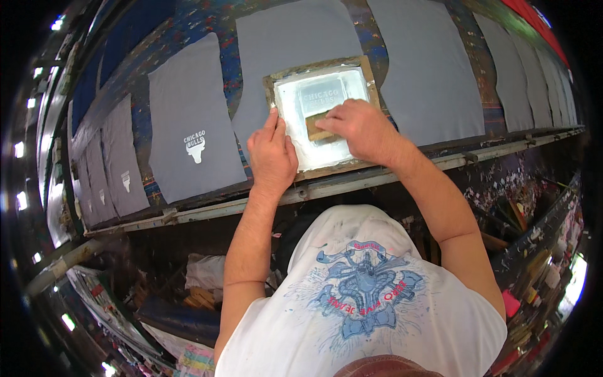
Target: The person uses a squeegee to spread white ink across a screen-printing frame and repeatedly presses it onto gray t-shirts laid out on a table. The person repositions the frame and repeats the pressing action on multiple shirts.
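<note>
A wooden-framed printing screen (372, 74) lies on a grey cloth panel (295, 34) straight ahead of me. White ink (290, 100) coats its inner border, and faint lettering shows in the mesh. My left hand (274, 157) grips the screen's left rail, index finger stretched along the wood and the others curled. Inside the screen, my right hand (364, 129) is closed on a wooden squeegee (314, 129), which rests across the mesh below the lettering. Left of the screen, another grey panel (182, 94) bears a white bull's-head print (196, 151) with lettering above it.
More grey panels lie along the paint-spattered long table (370, 44); some on the left (119, 151) carry similar prints. A metal rail (449, 162) runs along the table's near edge. Scraps and clutter (521, 207) cover the floor at the right.
</note>
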A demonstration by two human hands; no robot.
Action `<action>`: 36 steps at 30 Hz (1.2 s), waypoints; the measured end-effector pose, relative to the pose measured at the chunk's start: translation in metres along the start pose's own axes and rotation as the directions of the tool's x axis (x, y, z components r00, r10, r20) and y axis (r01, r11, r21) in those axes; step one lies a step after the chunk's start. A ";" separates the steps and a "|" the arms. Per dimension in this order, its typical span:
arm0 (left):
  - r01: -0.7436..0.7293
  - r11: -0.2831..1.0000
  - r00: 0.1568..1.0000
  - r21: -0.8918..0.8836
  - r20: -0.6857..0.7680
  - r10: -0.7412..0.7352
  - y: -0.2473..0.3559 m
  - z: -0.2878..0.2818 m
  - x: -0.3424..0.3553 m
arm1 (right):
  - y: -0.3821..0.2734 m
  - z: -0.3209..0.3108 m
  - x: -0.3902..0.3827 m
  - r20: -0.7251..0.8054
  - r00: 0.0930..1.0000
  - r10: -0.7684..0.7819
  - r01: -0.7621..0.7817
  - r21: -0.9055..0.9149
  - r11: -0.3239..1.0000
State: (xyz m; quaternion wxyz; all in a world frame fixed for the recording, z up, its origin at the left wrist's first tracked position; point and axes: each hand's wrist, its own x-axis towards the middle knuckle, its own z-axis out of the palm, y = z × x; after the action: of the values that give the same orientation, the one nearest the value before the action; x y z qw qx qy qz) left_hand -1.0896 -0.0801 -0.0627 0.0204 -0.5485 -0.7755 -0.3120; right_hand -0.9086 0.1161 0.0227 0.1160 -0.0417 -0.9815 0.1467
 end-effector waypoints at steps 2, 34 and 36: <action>0.023 1.000 1.000 0.006 0.000 -0.023 0.003 0.002 0.002 | -0.005 0.000 -0.014 -0.020 0.998 -0.051 0.051 0.002 0.999; 0.370 0.729 0.838 -0.576 -0.132 -0.530 0.014 0.055 -0.013 | 0.134 -0.012 0.120 0.317 0.914 0.254 -0.328 0.208 0.921; 0.374 0.726 0.834 -0.576 -0.134 -0.536 0.016 0.056 -0.014 | 0.138 -0.012 0.128 0.403 0.870 0.284 -0.393 0.219 0.893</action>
State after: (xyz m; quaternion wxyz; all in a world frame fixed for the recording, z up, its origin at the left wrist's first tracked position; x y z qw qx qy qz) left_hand -1.0523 -0.0603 -0.1058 -0.0951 -0.2704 -0.7589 -0.5848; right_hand -1.0232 0.2661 0.0208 -0.0887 -0.1696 -0.9298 0.3143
